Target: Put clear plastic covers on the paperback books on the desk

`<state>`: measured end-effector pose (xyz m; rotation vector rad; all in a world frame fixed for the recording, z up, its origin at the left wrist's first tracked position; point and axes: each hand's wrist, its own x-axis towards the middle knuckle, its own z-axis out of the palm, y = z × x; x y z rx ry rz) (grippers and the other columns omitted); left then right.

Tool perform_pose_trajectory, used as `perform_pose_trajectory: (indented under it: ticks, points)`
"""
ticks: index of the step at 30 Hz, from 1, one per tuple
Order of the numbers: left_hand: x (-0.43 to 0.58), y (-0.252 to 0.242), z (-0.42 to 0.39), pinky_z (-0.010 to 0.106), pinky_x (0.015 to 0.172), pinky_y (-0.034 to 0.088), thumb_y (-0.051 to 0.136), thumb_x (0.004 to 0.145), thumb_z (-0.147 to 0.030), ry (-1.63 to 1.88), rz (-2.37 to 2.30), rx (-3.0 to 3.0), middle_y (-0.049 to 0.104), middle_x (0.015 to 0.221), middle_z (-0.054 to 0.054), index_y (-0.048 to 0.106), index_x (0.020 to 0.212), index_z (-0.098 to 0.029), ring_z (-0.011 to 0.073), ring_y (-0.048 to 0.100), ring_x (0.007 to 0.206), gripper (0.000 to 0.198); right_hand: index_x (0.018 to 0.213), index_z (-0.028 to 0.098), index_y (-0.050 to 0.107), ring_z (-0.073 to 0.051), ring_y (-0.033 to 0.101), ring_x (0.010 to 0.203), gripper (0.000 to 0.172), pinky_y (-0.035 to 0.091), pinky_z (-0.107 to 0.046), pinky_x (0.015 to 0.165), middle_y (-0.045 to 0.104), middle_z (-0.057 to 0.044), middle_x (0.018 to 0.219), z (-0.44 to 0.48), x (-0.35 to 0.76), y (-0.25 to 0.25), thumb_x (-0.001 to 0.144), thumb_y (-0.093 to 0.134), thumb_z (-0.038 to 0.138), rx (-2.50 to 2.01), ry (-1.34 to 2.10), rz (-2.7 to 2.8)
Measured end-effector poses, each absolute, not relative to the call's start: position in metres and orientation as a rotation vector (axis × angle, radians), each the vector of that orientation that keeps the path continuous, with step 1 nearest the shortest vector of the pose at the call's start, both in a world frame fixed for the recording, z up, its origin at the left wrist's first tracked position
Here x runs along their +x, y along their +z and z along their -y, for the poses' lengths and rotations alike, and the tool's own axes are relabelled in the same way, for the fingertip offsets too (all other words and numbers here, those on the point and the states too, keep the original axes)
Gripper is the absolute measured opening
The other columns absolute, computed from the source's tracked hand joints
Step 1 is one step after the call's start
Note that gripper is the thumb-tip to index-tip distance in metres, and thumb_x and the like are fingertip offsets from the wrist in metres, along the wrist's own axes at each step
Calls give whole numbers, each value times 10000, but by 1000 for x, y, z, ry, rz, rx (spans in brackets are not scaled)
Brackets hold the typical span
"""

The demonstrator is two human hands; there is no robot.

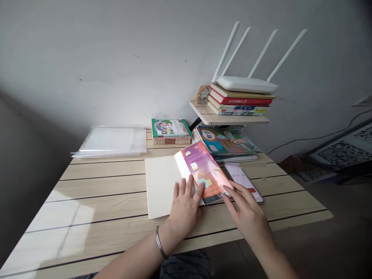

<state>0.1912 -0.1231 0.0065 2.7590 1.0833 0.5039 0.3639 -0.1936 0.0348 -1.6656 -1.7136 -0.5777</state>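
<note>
An open book lies on the table, its cream page to the left. On its right lies a glossy purple and orange cover flap, with a dark clear-looking edge showing beneath its lower end. My left hand rests with spread fingers across the book's lower middle, the thumb on the flap. At the flap's lower right corner, my right hand pinches the edge between thumb and fingers. A phone showing a running timer lies beside my right hand, partly under the flap's side.
Clear plastic book covers are stacked at the back left. Small green books stand behind the open book. Textbooks lie under a raised shelf, which bears stacked books and a white router. The table's edge is close at right.
</note>
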Motion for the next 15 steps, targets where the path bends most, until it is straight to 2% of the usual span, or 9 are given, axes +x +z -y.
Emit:
perform_pose_trajectory:
  ticks: [4, 8, 12, 15]
  points:
    - [188, 7, 123, 564, 1051, 291, 536, 850, -283, 455, -1054, 2826, 211, 1549, 143, 245, 1472, -277, 387, 287, 1359, 687, 977, 204, 656, -180, 676, 926, 222, 525, -285, 814, 669, -77, 1120, 196, 377, 29, 949, 448, 275, -1787, -643, 1886]
    - [186, 10, 123, 616, 1039, 272, 482, 887, -332, 377, -1036, 2877, 250, 1538, 137, 292, 1458, -283, 388, 284, 1360, 604, 906, 200, 677, -158, 694, 771, 311, 531, -258, 657, 695, -59, 1056, 193, 386, 12, 965, 373, 233, -1918, -607, 2052]
    - [179, 13, 122, 657, 1028, 254, 448, 901, -332, 295, -1027, 2900, 246, 1541, 131, 323, 1447, -282, 383, 267, 1370, 563, 827, 188, 681, -144, 674, 647, 281, 502, -247, 557, 707, -52, 952, 190, 384, -3, 903, 427, 95, -2034, -493, 2196]
    - [172, 12, 122, 670, 1026, 243, 432, 908, -327, 272, -1028, 2904, 247, 1542, 127, 339, 1440, -281, 376, 248, 1380, 542, 812, 182, 677, -146, 661, 630, 255, 474, -247, 526, 706, -51, 896, 190, 375, -5, 841, 479, 23, -2081, -481, 2249]
